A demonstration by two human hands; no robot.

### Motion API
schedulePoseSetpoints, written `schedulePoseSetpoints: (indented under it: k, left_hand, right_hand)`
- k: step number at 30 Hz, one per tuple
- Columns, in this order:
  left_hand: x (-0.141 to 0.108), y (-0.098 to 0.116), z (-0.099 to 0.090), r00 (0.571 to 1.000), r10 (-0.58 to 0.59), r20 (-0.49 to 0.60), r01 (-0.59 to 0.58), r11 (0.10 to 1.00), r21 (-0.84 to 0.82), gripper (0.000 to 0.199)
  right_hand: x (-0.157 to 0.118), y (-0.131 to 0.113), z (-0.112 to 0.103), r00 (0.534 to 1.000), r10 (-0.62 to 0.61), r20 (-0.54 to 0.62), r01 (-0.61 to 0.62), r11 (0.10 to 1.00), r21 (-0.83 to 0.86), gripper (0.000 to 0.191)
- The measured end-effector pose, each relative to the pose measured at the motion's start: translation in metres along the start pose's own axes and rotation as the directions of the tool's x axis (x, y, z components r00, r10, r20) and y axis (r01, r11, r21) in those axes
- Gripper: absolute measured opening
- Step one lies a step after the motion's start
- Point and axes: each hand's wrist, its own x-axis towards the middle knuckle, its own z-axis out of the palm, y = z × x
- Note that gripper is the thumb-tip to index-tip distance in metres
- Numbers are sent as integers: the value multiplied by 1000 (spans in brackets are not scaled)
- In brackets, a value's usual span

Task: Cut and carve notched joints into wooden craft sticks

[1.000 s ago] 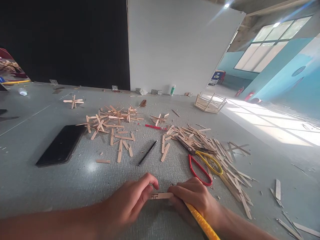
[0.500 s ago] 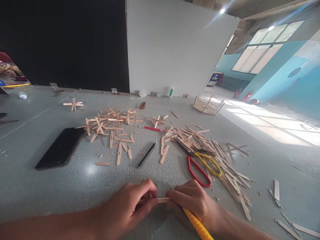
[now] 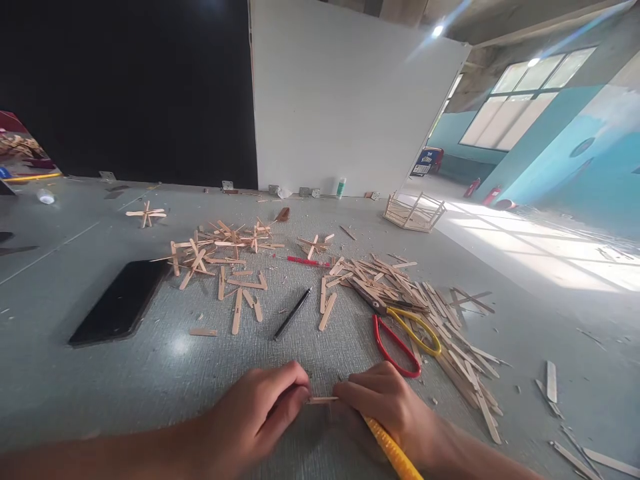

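Observation:
Near the front edge of the view, my left hand is closed, its thumb and fingers pinching the left end of a small wooden stick. The stick's right end meets the fingertips of my right hand, which is also closed. Out from under my right palm runs a yellow utility knife or ruler-like tool; the hidden part cannot be made out. Beyond my right hand lie scissors with one red and one yellow handle. A black pen lies ahead of the gap between my hands.
A heap of wooden sticks spreads to the right, with glued stick pieces further back. A black phone lies at left. A stick frame, a glue tube and a red cutter are behind.
The fingers of my left hand have shifted slightly left along the stick, and the stick looks thinner, as if turned. The camera view has moved a little.

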Motion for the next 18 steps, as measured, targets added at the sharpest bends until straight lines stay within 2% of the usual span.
schedulePoseSetpoints:
  k: [8,13,18]
  left_hand:
    - [-3,-14,7,997,51,-55,-49,998,51,21]
    - [-2,-9,5,992,104,-72,-95,989,110,19]
    - [-2,-4,3,993,99,-70,-89,988,125,21]
  right_hand:
    - [-1,0,1,999,27,20,-28,999,32,40]
    - [-1,0,0,999,34,14,-34,999,18,30]
    - [-2,0,1,999,40,5,-40,999,33,26]
